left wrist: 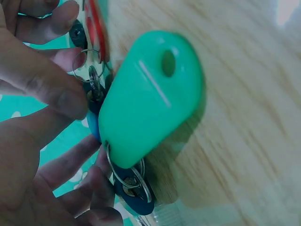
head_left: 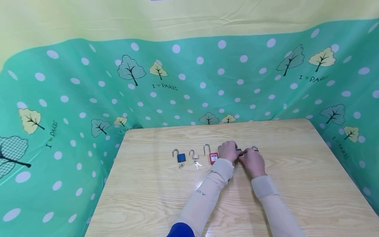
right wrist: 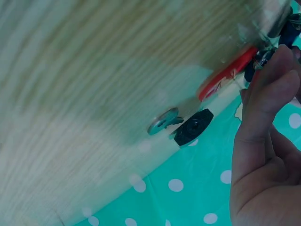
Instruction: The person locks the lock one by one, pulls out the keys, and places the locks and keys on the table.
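Grained wood table (head_left: 142,204), wide room on the near side; glossy rounded green tag (left wrist: 153,99) here; then left hand (head_left: 227,151) and right hand (head_left: 253,163), fingers bent, both pinching the blue lock (head_left: 238,150), right of boxy red lock (head_left: 214,158); straight far edge, dotted cloth (head_left: 189,89) behind.

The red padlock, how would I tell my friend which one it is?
In the head view, find the person's left hand on the wooden table. Just left of it lies the red padlock, with a white label. Its neighbours further left are a small pale padlock and a blue padlock; only this one is red.
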Demonstrator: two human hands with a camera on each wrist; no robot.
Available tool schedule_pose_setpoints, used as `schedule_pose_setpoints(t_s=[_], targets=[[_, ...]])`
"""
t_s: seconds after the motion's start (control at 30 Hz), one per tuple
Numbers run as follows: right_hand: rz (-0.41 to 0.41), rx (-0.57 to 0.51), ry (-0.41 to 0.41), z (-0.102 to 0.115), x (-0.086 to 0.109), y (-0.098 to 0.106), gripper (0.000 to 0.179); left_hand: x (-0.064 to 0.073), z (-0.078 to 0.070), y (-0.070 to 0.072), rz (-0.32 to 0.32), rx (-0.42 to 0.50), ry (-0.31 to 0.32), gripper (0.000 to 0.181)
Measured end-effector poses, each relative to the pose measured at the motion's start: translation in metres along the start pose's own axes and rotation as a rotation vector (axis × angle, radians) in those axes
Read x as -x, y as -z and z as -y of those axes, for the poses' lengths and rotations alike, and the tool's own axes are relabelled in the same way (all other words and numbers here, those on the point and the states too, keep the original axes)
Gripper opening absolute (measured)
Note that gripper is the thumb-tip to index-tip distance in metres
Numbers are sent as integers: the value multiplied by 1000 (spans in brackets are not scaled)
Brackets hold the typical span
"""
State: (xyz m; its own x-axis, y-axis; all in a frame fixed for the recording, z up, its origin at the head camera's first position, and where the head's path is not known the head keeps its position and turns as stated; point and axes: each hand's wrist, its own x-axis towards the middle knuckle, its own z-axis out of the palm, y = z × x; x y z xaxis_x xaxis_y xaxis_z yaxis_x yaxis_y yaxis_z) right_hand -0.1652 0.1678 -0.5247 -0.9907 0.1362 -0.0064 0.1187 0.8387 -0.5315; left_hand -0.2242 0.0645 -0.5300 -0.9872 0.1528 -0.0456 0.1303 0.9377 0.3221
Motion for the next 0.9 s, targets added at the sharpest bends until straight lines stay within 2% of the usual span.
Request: schedule_pose_setpoints(t_s=[0.17,0.43,0.53,0.67,0.8,0.9], targets=[[33,20,-28,-1,-2,-2,27,3,0,3,-1,9,2,33],[47,21,-44,-1,0,-3,20,9,-5,11,48,4,-3,30],[55,22,-52,0,1,-2,23,10,-7,11,51,-6,-8,24],[80,-34,-69,2,2,-3,29,10,-7,9,30,-7,-18,14],[98,-88,-95,3,1,-5,31,8,-7,10,22,30,-3,14],[90,-101,-114,5,1,-5,30,8,-7,11,46,95,24,15]])
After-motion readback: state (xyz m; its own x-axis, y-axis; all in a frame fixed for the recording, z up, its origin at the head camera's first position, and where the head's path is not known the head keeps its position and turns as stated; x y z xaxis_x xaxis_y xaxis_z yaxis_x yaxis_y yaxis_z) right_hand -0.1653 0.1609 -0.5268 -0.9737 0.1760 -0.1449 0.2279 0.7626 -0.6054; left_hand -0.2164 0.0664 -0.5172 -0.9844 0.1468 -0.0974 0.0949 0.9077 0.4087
